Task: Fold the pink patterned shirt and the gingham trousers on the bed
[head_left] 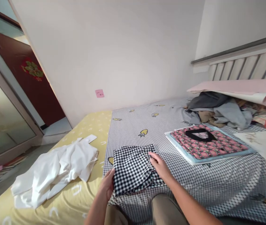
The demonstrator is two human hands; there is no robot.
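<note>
A black-and-white checked garment [133,168], folded into a rough rectangle, lies on the bed in front of my knees. At its left edge, my left hand [108,184] has its fingers closed on the cloth; the fingertips are partly hidden. My right hand [157,164] is over the garment's right side, fingers bent in a pinch on the fabric, where creases bunch up. Further right is a flat stack topped by a pink patterned garment [203,147] with a black neckline. A crumpled white garment [60,168] lies to the left.
The bed carries a yellow sheet [88,190] on the left and a grey checked sheet [133,125] on the right. A heap of clothes [231,112] sits under pink sheets of board [236,87] at the back right. Behind the bed stands a white wall [123,50].
</note>
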